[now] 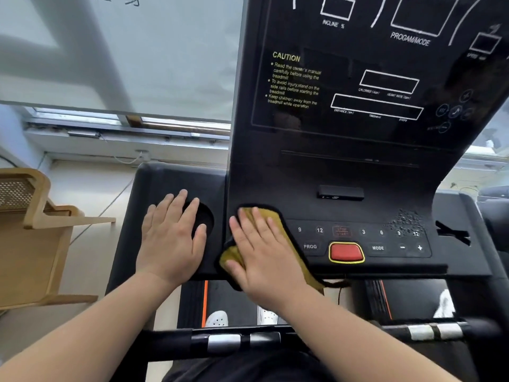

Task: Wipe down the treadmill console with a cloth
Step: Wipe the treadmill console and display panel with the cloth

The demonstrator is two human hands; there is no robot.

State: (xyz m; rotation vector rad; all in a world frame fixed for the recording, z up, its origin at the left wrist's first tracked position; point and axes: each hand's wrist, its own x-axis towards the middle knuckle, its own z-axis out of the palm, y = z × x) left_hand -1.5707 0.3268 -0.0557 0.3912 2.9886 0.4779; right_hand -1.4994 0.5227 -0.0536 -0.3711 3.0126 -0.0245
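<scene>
Two bare hands work the lower deck of a black treadmill console (pixel 358 172), seen from the person's own head-worn camera. The right hand (pixel 264 255) lies flat, fingers straight and slightly spread, pressing a mustard-yellow cloth (pixel 230 256) onto the console's left end. The cloth shows beyond the fingertips at twelve o'clock, bunches between thumb and forefinger at nine o'clock and trails off the console's near edge at five o'clock. The left hand (pixel 172 238), also flat and holding nothing, rests at nine o'clock of the cloth on the side tray, its fingers partly covering a round cup holder (pixel 205 220).

At three o'clock of the right hand sit the PROG key (pixel 310 246), a red stop button (pixel 346 252) ringed in yellow and the MODE key (pixel 378 248), below a row of numbered keys. Water droplets (pixel 406 219) bead the panel at one o'clock of the MODE key. Higher up, a yellow-headed CAUTION notice (pixel 294 81) stands at nine o'clock of the dark display windows.

Below the forearms, at six o'clock, a black handlebar (pixel 242 341) with silver sensor plates crosses the frame, white shoes (pixel 217 318) visible beyond it. A wooden chair (pixel 35 230) stands at nine o'clock of the treadmill.
</scene>
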